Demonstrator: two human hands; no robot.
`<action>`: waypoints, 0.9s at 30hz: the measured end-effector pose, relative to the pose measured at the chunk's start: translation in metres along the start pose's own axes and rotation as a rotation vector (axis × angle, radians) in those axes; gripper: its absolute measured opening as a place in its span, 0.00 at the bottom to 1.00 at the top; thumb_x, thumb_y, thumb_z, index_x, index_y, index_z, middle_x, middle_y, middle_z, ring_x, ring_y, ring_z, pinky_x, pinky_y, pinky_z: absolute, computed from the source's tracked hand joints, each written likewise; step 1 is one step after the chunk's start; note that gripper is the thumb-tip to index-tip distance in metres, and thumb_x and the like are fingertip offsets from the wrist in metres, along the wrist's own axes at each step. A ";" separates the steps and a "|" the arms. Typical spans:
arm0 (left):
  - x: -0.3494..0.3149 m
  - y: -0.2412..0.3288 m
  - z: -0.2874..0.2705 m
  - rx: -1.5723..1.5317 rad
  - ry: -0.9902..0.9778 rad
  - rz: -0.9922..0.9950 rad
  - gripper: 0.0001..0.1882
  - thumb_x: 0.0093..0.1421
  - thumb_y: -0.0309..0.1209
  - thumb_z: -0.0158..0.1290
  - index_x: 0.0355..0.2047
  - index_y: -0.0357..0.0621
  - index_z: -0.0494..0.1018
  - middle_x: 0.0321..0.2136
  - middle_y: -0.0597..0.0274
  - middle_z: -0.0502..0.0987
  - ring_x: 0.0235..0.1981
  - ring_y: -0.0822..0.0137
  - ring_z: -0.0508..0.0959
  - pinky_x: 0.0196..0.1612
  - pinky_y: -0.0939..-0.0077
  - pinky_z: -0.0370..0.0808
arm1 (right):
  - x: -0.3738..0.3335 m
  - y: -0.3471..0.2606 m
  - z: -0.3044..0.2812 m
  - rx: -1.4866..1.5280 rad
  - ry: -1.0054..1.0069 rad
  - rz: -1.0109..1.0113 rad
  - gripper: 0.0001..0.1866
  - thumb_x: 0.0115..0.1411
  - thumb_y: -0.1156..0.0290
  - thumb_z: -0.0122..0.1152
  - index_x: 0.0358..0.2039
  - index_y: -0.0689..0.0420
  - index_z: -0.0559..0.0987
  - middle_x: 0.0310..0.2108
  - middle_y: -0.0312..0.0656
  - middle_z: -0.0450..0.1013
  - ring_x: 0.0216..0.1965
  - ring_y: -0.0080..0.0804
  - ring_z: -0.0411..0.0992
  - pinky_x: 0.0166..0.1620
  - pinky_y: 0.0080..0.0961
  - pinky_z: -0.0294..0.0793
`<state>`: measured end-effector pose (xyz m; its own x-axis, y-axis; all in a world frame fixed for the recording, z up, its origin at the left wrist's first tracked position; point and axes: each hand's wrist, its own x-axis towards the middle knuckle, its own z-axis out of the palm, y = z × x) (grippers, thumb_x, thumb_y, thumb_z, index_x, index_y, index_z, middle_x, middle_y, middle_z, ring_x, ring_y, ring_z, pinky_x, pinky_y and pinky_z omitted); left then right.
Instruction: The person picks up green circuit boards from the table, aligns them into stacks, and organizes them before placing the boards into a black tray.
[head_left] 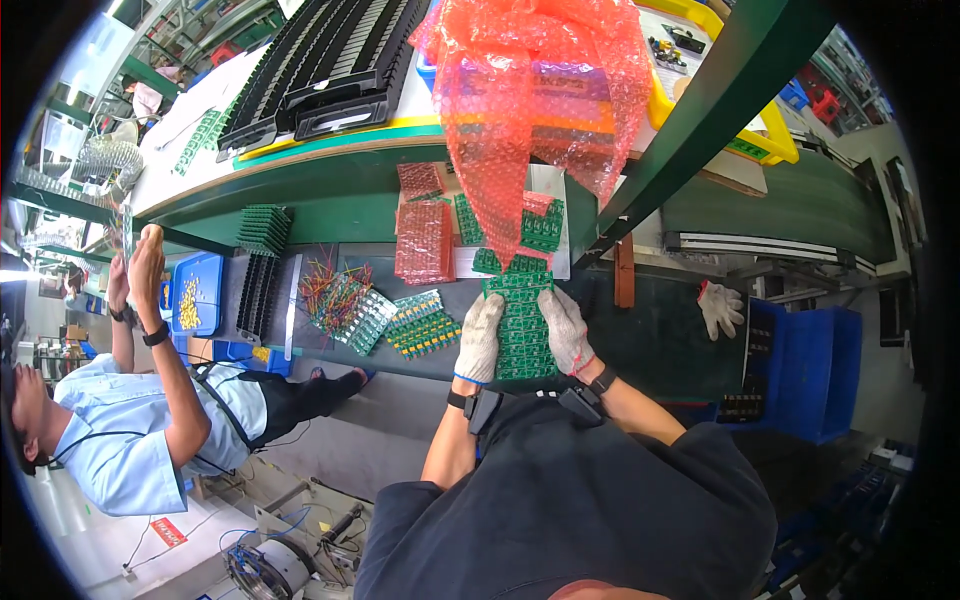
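Observation:
A long green circuit board panel (524,335) lies between my two gloved hands, close to my body at the bench edge. My left hand (480,340), in a white knit glove, grips its left side. On the opposite side my right hand (567,332), gloved the same way, holds the right edge near the top. Just beyond the panel are more green boards (540,230), stacked beside red bubble-wrap packs (424,242). A big sheet of red bubble wrap (500,100) hangs down from the shelf over them. The fingers under the panel are hidden.
Left of my hands lie boards with yellow parts (424,325) and boards with red wires (340,295). A loose white glove (720,310) rests at right, near blue crates (815,370). A green post (720,100) slants at upper right. Another person (150,410) stands at left.

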<state>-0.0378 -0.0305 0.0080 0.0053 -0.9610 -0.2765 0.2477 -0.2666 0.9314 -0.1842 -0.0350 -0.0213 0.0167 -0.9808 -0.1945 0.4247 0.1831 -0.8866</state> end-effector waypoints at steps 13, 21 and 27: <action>0.007 0.011 -0.005 -0.021 -0.048 0.040 0.19 0.67 0.39 0.48 0.48 0.35 0.72 0.36 0.66 0.76 0.37 0.76 0.71 0.43 0.78 0.69 | 0.017 -0.032 0.001 -0.477 0.015 -0.293 0.15 0.69 0.62 0.49 0.41 0.62 0.76 0.28 0.32 0.68 0.31 0.20 0.64 0.36 0.21 0.65; 0.015 0.002 -0.009 0.174 0.009 0.143 0.21 0.68 0.43 0.47 0.48 0.36 0.72 0.37 0.66 0.76 0.38 0.76 0.71 0.44 0.78 0.69 | 0.003 -0.029 0.016 -0.443 0.056 -0.255 0.16 0.70 0.63 0.46 0.38 0.63 0.75 0.27 0.35 0.66 0.31 0.22 0.63 0.38 0.22 0.64; 0.009 0.004 -0.010 0.147 0.027 0.118 0.20 0.69 0.42 0.46 0.47 0.36 0.72 0.37 0.64 0.76 0.39 0.73 0.72 0.46 0.77 0.69 | 0.004 -0.032 0.018 -0.491 0.000 -0.234 0.16 0.70 0.62 0.45 0.33 0.62 0.73 0.25 0.34 0.64 0.29 0.22 0.60 0.36 0.23 0.62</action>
<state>-0.0270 -0.0397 0.0066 0.0526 -0.9845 -0.1676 0.1001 -0.1617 0.9817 -0.1815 -0.0462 0.0140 -0.0279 -0.9991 0.0316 -0.0561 -0.0300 -0.9980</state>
